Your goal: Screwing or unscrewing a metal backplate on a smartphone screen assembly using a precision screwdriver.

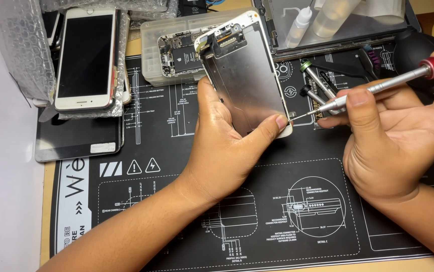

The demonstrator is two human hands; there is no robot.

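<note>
My left hand [227, 146] holds a white phone screen assembly [244, 70] tilted up, its silver metal back plate facing me. My right hand [393, 136] grips a slim silver screwdriver [378, 88] with a red cap. Its tip touches the lower right edge of the assembly, next to my left thumb. Behind the assembly, an opened phone body [176, 53] with exposed circuitry lies in a clear plastic tray [151, 45].
A black repair mat [176, 211] with white diagrams covers the desk. A white phone [86, 55] lies on bubble wrap at the back left, above a dark screen panel [76, 138]. Spare screwdriver bits [315, 83], plastic bottles [297, 27] and a black blower [410, 48] sit at the back right.
</note>
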